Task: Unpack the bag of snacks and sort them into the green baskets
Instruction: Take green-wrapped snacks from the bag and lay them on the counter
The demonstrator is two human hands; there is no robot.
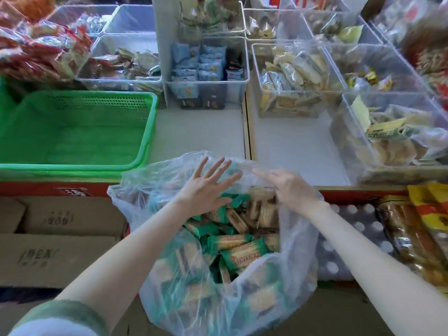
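Big clear plastic bag [298, 263] sits right in front at the counter edge, mouth wide open, and it's stuffed with the snacks [238, 241]: little biscuit bars in green-ended wrappers with see-through middles. There's red script lettering across a couple of them, but it's too blurry to read. The left hand [206, 190] is flat and spread, all fingers straight, hovering palm-down over the far side of the bag's mouth with nothing in it. The right hand [294, 190] is on the far rim of the bag, fingers curled down around the plastic. The green basket [97, 103] sits on the counter up and to the left of the bag, close but not touching it as far as I can tell. Behind that are rows of clear bins; the middle one [206, 69] holds pale blue packets standing upright, print unreadable. A bin on the right has a yellow label [385, 130] with dark characters, also not legible. The cardboard boxes [60, 251] lower left have faint printed characters I can't make out. A red and yellow pack [431, 207] is at the far right.
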